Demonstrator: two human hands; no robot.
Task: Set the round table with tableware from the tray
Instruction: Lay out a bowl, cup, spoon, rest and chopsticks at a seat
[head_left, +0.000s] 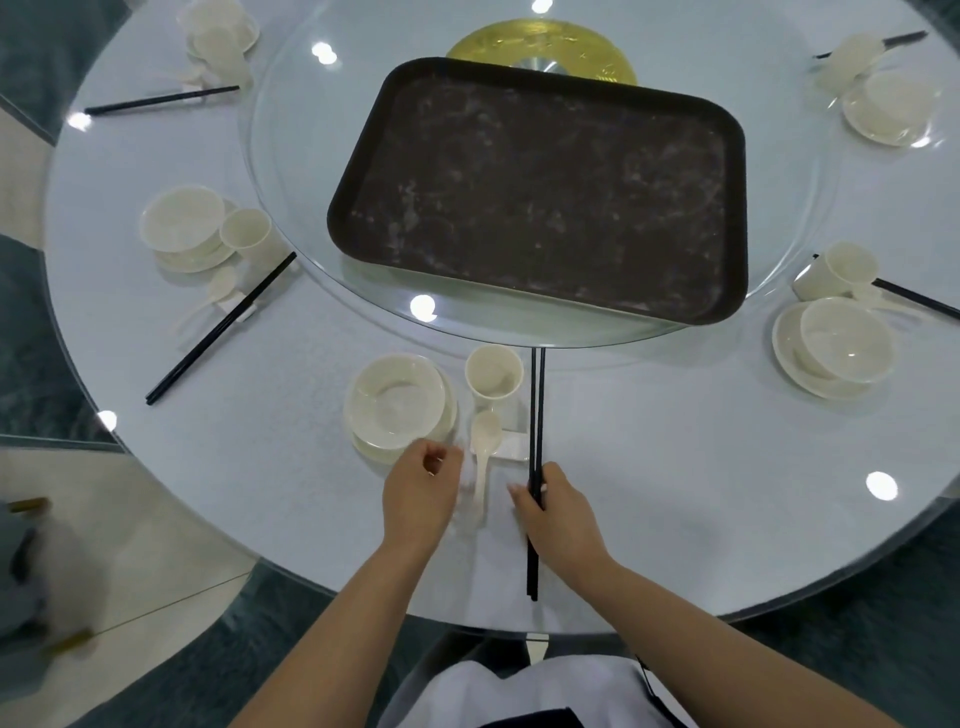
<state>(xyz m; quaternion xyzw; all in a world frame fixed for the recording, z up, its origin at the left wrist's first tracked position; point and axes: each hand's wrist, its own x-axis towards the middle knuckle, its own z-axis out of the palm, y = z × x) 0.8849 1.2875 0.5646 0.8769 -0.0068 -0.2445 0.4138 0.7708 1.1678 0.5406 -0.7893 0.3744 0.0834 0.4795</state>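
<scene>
A dark brown tray (545, 192) lies on the glass turntable with nothing on it. In front of me a cream bowl on a plate (397, 405) sits left of a cream cup (493, 374). A white spoon (483, 447) lies below the cup beside a small white rest (511, 449). My right hand (558, 512) grips a pair of black chopsticks (536, 405) that point toward the tray and lie over the rest's right end. My left hand (423, 491) hovers between the bowl and the spoon handle, fingers loosely curled, holding nothing.
Other place settings of bowl, cup, spoon and chopsticks stand around the round white table (701, 467): left (182, 223), far left (218, 31), right (836, 343), far right (888, 104). The glass turntable rim (467, 327) overhangs near the cup. The table edge is close to my body.
</scene>
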